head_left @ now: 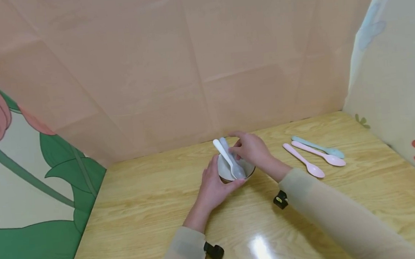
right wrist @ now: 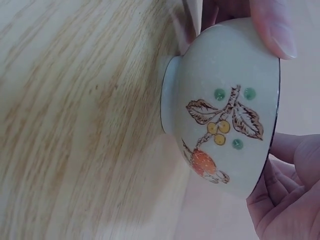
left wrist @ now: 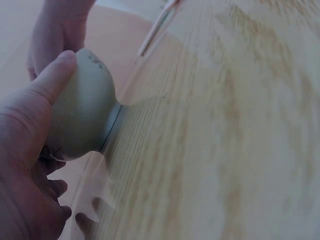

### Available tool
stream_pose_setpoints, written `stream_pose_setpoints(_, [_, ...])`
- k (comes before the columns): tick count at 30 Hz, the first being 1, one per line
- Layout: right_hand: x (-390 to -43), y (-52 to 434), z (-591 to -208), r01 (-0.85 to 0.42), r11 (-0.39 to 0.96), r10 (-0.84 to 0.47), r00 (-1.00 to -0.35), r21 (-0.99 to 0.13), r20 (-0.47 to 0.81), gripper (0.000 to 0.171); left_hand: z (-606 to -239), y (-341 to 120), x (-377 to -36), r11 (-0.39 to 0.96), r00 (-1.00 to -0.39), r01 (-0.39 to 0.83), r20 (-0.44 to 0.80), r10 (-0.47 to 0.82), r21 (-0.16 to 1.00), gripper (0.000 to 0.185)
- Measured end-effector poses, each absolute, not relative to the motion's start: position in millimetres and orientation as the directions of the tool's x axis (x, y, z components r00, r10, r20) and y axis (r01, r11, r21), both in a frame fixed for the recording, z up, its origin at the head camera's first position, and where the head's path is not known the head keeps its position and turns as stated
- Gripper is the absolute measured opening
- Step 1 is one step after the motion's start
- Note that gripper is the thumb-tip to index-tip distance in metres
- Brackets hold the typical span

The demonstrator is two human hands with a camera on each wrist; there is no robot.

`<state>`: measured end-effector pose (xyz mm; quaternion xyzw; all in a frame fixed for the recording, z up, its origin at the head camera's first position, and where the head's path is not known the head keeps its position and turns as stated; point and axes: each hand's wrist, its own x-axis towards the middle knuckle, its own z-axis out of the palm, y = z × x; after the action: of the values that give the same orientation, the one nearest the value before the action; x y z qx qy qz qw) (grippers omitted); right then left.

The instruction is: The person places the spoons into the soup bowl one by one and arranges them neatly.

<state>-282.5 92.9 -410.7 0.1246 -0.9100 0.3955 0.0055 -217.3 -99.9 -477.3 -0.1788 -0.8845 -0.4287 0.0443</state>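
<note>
A round bowl (right wrist: 225, 105), cream outside with a fruit-and-leaf pattern and a dark rim, stands on the table. My left hand (head_left: 213, 186) grips it from the left, thumb along the near rim and fingers round the far side. Two spoons lean inside, handles up past the far-left rim: a white spoon (head_left: 223, 152) in front and a grey-blue spoon (head_left: 225, 143) behind. Over the right side of the bowl is my right hand (head_left: 253, 148), index finger and thumb apart, thumb tip right at the grey-blue handle. In the right wrist view its other fingers bend loosely by the rim.
To the right of the bowl lie two pink spoons, a nearer pink spoon (head_left: 303, 160) and a farther pink spoon (head_left: 319, 153), beside a blue-green spoon (head_left: 318, 147). A peach cloth backdrop (head_left: 144, 69) rises behind the wooden table (head_left: 137, 216). Flower-printed sheets flank both sides.
</note>
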Motion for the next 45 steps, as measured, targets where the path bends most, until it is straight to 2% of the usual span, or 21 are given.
stream_pose_setpoints(14, [-278.0,100.3,-405.6,-0.249,0.638,-0.215,-0.966,-0.729,0.142,0.055,-476.4,-98.8,-217.2,0.574,-0.937,0.342,0.224,0.268,0.744,0.11])
stream_pose_setpoints(26, [-264.4,120.6,-398.0,-0.23,0.645,-0.169,-0.973,-0.728,0.158,0.057,-477.5,-99.7,-215.1,0.573,-0.945,0.322,0.215,0.248,0.754,0.111])
stream_pose_setpoints(45, [-237.3,180.5,-394.3,-0.207,0.687,-0.077,-0.974,-0.696,0.213,0.061,-477.9,-92.5,-216.6,0.578,-0.95,0.308,0.208,0.234,0.756,0.11])
